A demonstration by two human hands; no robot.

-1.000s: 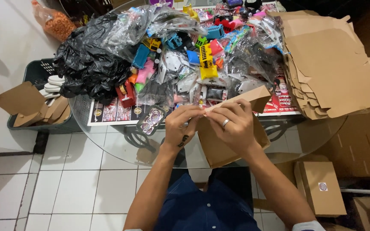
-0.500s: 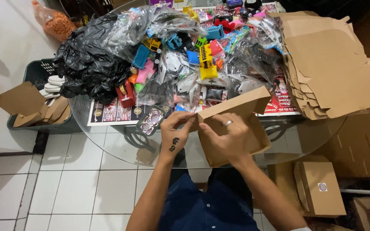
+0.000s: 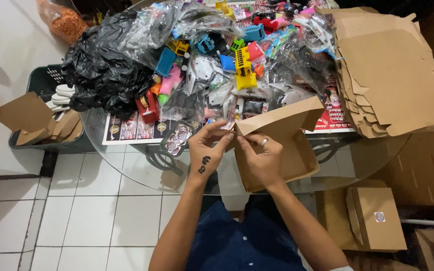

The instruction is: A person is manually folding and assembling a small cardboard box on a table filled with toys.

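Both hands pinch the flat cardboard box blank (image 3: 277,145) at the glass bench's (image 3: 126,160) 6 o'clock edge: left hand (image 3: 206,150) fingers closed on its left corner, right hand (image 3: 261,156) pressing the panel, apparently gripping the fold. A hard crease could tear the flap; the heaped packaged toys (image 3: 227,65) at 12 o'clock might be nudged and slide.
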